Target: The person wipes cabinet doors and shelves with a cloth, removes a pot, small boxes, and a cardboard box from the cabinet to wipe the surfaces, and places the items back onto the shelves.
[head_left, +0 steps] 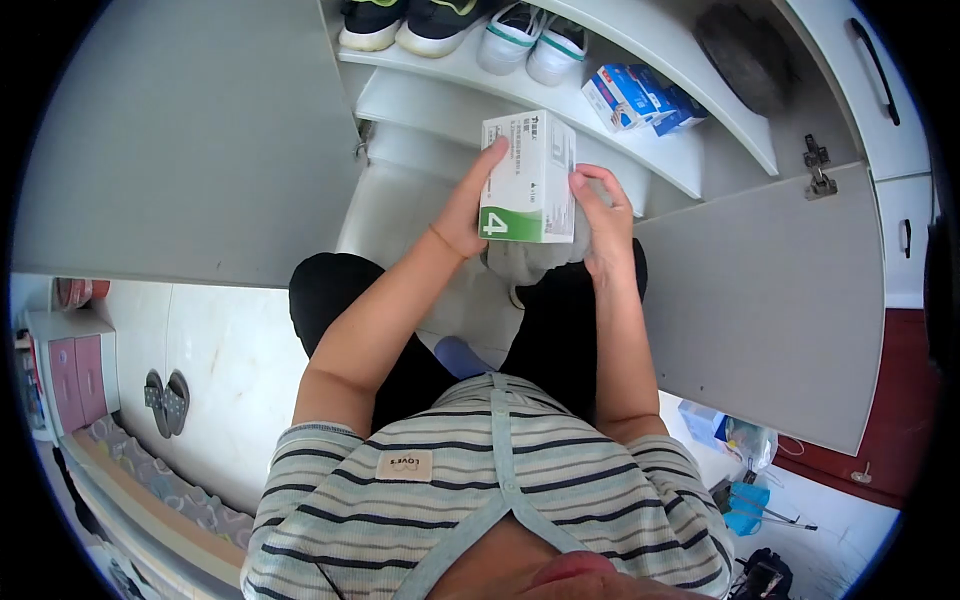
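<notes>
A white box with a green end panel and a large "4" (518, 185) is held up in front of the open cabinet. My left hand (468, 205) grips its left side, thumb on the printed face. At the right edge, my right hand (607, 208) has its thumb and curled fingertips against the box. A crumpled, see-through greyish plastic bag (530, 262) hangs beneath the box and beside my right palm. Whether my right fingers also hold the bag is hidden.
On the cabinet shelf (430, 62) stand dark shoes (437, 25), white shoes (510, 40) and blue-and-white boxes (625, 97). Cabinet doors are swung out left (190, 140) and right (770, 290). Slippers (166, 402) lie on the floor to the left.
</notes>
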Demonstrator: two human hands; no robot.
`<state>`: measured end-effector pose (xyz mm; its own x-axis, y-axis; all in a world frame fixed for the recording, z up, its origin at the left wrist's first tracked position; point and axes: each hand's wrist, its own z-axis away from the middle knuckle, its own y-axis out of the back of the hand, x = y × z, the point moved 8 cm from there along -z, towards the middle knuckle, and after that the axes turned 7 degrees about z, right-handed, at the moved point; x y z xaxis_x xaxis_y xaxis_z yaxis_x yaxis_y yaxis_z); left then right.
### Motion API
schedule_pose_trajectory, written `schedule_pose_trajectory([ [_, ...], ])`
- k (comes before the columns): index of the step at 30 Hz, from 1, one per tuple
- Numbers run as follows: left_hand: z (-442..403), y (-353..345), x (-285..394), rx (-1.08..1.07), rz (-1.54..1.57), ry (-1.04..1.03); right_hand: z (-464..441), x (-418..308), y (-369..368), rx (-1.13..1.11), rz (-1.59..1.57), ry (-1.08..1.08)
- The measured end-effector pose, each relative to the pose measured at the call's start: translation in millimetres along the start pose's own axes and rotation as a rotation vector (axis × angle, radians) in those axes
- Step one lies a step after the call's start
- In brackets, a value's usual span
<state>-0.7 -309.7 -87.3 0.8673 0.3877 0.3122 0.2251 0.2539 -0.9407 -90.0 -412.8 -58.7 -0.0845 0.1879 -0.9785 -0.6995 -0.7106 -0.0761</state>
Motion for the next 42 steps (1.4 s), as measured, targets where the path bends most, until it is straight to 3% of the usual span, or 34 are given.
schedule_pose_trajectory([
  [2, 1.0, -0.2, 16.9, 0.046, -0.029, -0.091, 4.5, -17.6, 18.7, 0.183, 0.134, 0.085],
  [7, -7.6, 16.4, 44.9, 0.112, -0.193, -0.306, 34.2, -73.6, 26.0, 0.264, -0.045, 0.383],
  [9, -9.9, 23.9, 36.1, 0.182, -0.36, -0.307, 72.2, -115.3, -9.0, 0.323, 0.404, 0.89],
  [10, -8.7, 25.2, 32.6, 0.254, -0.526, -0.315, 86.1, -123.1, -31.0, 0.289, 0.531, 1.046],
  [11, -10.3, 20.9, 23.5, 0.187, -0.433, -0.29, 86.6, -118.8, -51.5, 0.198, 0.681, 1.155],
  [12, -20.9, 23.3, 2.8, 0.171, -0.437, -0.275, 76.6, -104.9, -71.0, 0.101, 0.815, 1.127],
  [13, -27.5, 17.7, -7.4, 0.011, -0.163, -0.579, 71.1, -99.1, -93.2, 0.003, 1.041, 1.156],
  [14, -19.7, 16.2, -6.8, -0.148, 0.129, -0.866, 71.4, -97.2, -97.1, 0.024, 1.048, 1.153],
  [15, -17.8, 16.2, -2.3, -0.159, 0.132, -0.855, 73.4, -93.3, -103.8, 0.016, 1.104, 1.201],
  [16, -15.3, 10.9, 6.3, -0.146, -0.179, -0.784, 74.5, -90.1, -107.0, 0.001, 1.162, 1.25],
  [18, -12.1, 3.9, 15.2, -0.114, -0.796, -0.613, 68.5, -90.5, -94.3, 0.033, 1.125, 1.257],
  [21, 0.4, 2.9, 16.1, 0.016, -0.699, -0.444, 60.5, -92.0, -74.7, 0.103, 1.069, 1.234],
  [28, 0.9, -12.6, 13.4, 0.037, -0.887, -0.434, 20.9, -120.9, -21.8, 0.308, 0.882, 1.054],
  [30, 5.8, -14.0, 6.8, -0.003, -0.465, -0.191, -3.4, -123.8, 15.2, 0.453, 0.859, 0.989],
  [31, 9.6, -20.7, 11.9, -0.04, -0.429, -0.192, 0.2, -125.3, 19.2, 0.442, 0.848, 0.986],
  [33, 10.6, -20.8, 21.8, -0.033, -0.267, -0.192, -0.9, -116.8, 44.5, 0.454, 0.437, 0.705],
  [35, 10.0, -20.2, 19.2, -0.106, -0.014, -0.128, 11.5, -107.2, 31.8, 0.431, 0.42, 0.7],
  [38, 8.9, -21.9, 4.0, -0.156, 0.157, -0.077, 19.0, -84.9, -0.2, 0.344, 0.31, 0.676],
  [41, 13.5, -22.5, -2.8, -0.227, 0.137, -0.05, -3.6, -52.1, -9.0, 0.232, 0.291, 0.554],
  [42, 13.0, -17.1, -3.2, -0.229, 0.139, -0.059, -15.3, -44.5, -9.7, 0.163, 0.46, 0.586],
])
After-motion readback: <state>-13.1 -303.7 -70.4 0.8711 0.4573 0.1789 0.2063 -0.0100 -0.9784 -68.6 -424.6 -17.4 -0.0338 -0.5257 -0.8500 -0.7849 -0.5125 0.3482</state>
